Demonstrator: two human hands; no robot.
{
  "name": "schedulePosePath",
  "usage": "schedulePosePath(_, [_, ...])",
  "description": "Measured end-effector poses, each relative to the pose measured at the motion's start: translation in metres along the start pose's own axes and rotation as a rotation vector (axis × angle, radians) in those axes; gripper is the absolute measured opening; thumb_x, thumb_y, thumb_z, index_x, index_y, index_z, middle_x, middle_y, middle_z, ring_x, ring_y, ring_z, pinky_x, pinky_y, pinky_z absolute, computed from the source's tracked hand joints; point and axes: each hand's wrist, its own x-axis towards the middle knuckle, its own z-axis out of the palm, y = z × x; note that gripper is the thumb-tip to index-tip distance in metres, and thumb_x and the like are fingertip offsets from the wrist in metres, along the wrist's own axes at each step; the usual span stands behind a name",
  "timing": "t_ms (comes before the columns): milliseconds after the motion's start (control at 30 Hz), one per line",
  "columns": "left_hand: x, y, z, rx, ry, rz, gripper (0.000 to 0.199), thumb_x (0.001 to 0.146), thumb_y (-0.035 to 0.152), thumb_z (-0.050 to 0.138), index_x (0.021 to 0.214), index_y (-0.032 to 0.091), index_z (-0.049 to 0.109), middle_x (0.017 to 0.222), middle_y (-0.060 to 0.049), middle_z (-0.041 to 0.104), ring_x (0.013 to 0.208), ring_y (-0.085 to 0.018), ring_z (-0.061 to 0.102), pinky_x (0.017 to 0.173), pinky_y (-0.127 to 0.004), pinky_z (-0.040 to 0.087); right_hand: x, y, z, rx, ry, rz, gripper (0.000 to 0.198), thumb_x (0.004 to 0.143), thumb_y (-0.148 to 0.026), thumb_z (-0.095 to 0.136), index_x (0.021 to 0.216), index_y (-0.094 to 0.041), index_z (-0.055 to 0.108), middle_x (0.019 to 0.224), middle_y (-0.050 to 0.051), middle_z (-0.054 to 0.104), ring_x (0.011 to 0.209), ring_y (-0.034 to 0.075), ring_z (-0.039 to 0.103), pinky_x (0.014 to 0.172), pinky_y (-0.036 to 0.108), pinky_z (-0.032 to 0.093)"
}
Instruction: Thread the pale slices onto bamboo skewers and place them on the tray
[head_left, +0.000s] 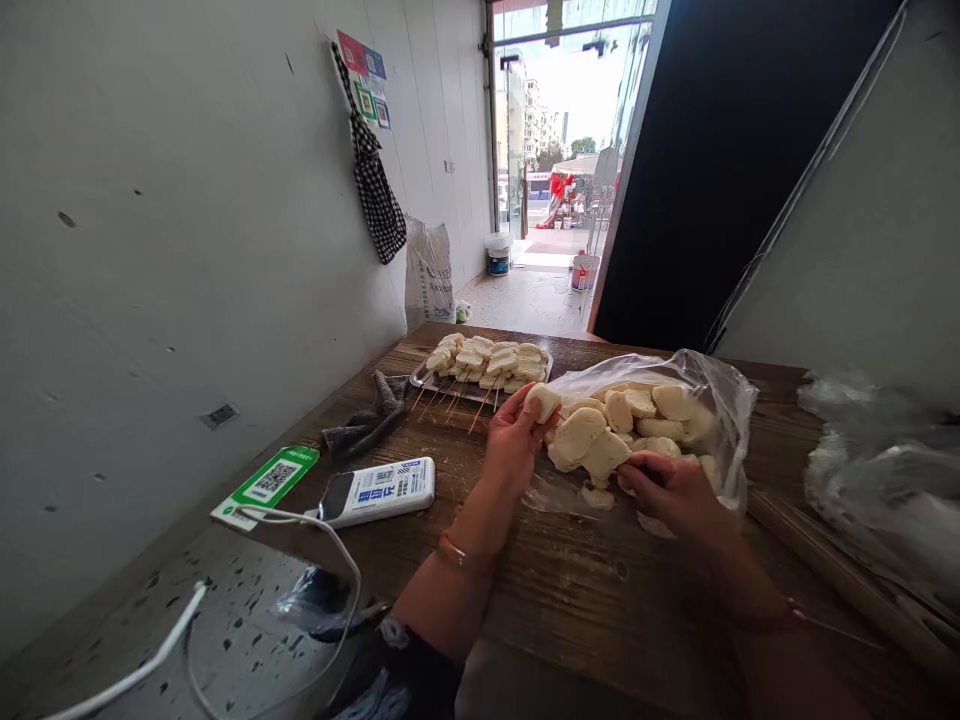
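Note:
My left hand (516,432) is closed round a pale, bread-like slice (543,402), held up at the near left edge of a clear plastic bag (731,400). Many similar pieces (660,405) are heaped in the open bag, and a few (577,440) spill from its mouth toward me. My right hand (675,495) pinches the edge of another slice (606,458) at the front of this pile. Behind my left hand, a metal tray (417,378) holds slices threaded on thin wooden skewers (454,400), whose bare ends point toward me.
A dark cloth (367,415), a white power bank (386,490) with a cable, and a green QR code card (274,478) lie at the left of the wooden table (555,590). Crumpled clear plastic (870,470) is at the right. An open doorway with buckets (498,255) lies beyond.

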Motion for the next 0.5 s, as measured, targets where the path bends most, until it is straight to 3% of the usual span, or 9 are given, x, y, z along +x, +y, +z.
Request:
schedulePosePath(200, [-0.003, -0.003, 0.005, 0.026, -0.004, 0.008, 0.047, 0.057, 0.032, 0.089, 0.098, 0.016, 0.072, 0.095, -0.005, 0.073, 0.08, -0.017, 0.068, 0.082, -0.032, 0.053, 0.0, 0.001, 0.001, -0.061, -0.007, -0.015, 0.043, 0.08, -0.057, 0.057, 0.086, -0.019, 0.076, 0.064, 0.003, 0.068, 0.054, 0.015, 0.056, 0.05, 0.026, 0.044])
schedulePosePath(500, [-0.001, -0.014, 0.001, 0.15, -0.041, 0.032, 0.043, 0.059, 0.037, 0.087, 0.096, 0.016, 0.076, 0.088, -0.005, 0.074, 0.074, -0.014, 0.063, 0.069, -0.025, 0.049, -0.003, -0.005, 0.003, -0.131, 0.025, -0.032, 0.038, 0.082, -0.052, 0.057, 0.088, -0.02, 0.076, 0.069, 0.005, 0.07, 0.059, 0.018, 0.059, 0.053, 0.028, 0.044])
